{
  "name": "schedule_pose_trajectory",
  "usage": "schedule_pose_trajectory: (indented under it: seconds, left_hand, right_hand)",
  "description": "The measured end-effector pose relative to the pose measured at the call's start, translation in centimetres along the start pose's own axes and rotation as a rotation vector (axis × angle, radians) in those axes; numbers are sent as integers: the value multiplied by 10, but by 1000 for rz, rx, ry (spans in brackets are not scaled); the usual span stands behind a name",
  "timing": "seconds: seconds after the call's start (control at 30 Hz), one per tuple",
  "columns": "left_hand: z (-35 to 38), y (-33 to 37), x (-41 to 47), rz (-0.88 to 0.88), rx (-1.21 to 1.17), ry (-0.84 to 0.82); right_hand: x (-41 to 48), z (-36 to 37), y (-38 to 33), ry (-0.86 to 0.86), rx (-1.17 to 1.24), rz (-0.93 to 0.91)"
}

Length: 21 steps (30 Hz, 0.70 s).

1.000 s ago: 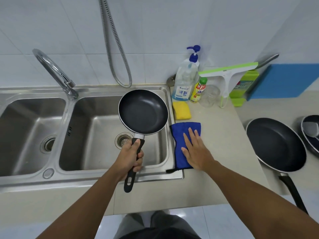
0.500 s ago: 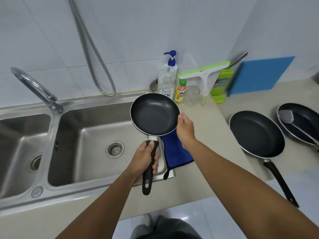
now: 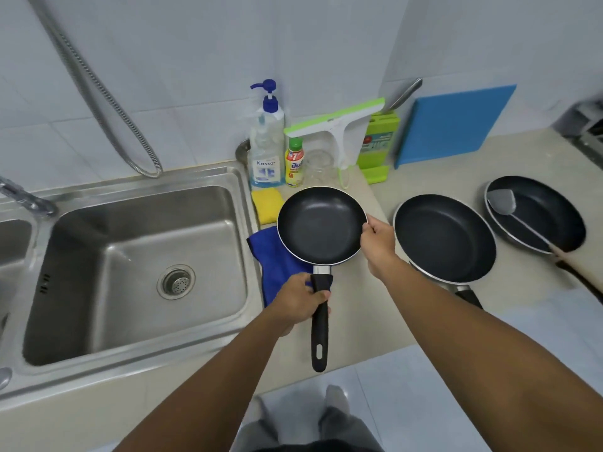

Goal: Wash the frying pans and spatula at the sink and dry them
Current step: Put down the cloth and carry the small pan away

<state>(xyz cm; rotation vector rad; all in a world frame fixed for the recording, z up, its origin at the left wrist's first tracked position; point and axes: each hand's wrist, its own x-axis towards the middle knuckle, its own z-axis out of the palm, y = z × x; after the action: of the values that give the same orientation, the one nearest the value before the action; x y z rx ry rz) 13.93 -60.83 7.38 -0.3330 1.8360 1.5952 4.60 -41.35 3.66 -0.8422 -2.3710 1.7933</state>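
A small black frying pan [image 3: 321, 225] hangs over the counter just right of the sink, above a blue cloth [image 3: 277, 265]. My left hand [image 3: 300, 300] grips its black handle. My right hand [image 3: 378, 239] pinches the pan's right rim. A larger black frying pan [image 3: 443, 238] lies on the counter to the right. Further right, a third pan [image 3: 551, 210] holds a grey spatula [image 3: 502, 202] with a wooden handle. The sink basin [image 3: 81, 272] at left holds nothing.
A yellow sponge [image 3: 267, 205], soap pump bottle [image 3: 266, 148], small green-capped bottle [image 3: 293, 163], glass jar [image 3: 318, 168] and green squeegee [image 3: 339, 125] stand behind the pan. A blue board [image 3: 453, 123] leans on the wall. The tap [image 3: 23, 197] and shower hose [image 3: 98, 86] are at left.
The small pan has moved right, from over the sink to above the counter and cloth. My right hand left the cloth and took the pan's rim. The view turned right.
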Motion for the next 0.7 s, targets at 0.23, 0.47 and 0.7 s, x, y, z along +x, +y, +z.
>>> schedule_pose_trajectory:
  seconds: [0.23, 0.47, 0.7]
  left_hand:
    - [68, -3, 36, -43, 152, 42]
    - [105, -3, 45, -77, 185, 57]
    - [119, 1, 44, -101, 186, 68]
  right_hand:
    - [36, -53, 27, -16, 44, 67]
    - [58, -78, 45, -103, -23, 69]
    - [51, -89, 36, -115, -460, -362]
